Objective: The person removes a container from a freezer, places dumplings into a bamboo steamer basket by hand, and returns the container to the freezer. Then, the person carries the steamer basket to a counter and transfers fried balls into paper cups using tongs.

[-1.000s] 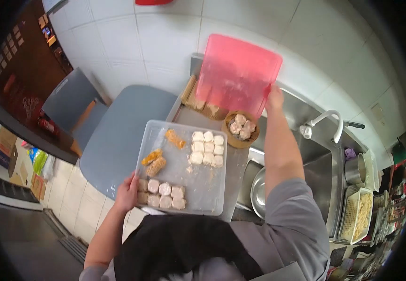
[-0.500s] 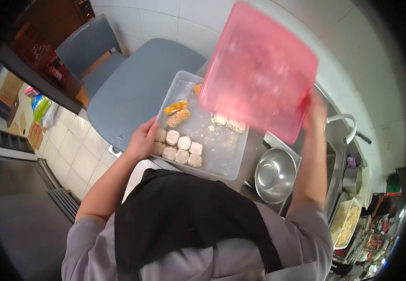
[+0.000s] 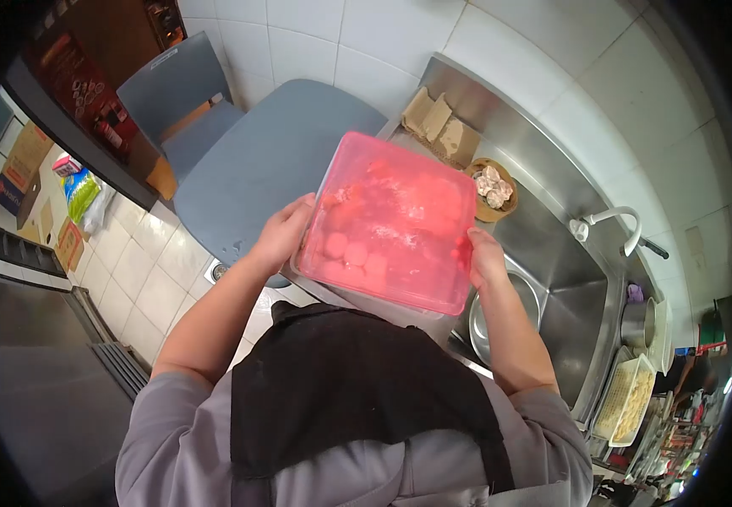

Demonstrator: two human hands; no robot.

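Observation:
A translucent red lid [image 3: 396, 224] lies over the clear plastic tray [image 3: 357, 297], whose front edge shows beneath it. Pale round pieces and other food show faintly through the lid. My left hand [image 3: 284, 234] grips the left side of the tray, at the lid's edge. On the right side, my right hand [image 3: 486, 256] holds the lid's edge, fingers closed on it. Behind the lid to the right, a round bamboo steamer [image 3: 512, 209] holds several dumplings.
A steel bowl [image 3: 525, 291] stands beside my right forearm, near the sink [image 3: 577, 317] with its white tap [image 3: 628, 220]. Folded cardboard [image 3: 455, 142] lies by the wall. At left are a grey table [image 3: 256, 152] and chair [image 3: 172, 84]; a basket [image 3: 628, 406] of food is at right.
The red lid has come down and left onto the tray, covering the food. My right hand moved down with it, and my left hand stays at the tray's left side.

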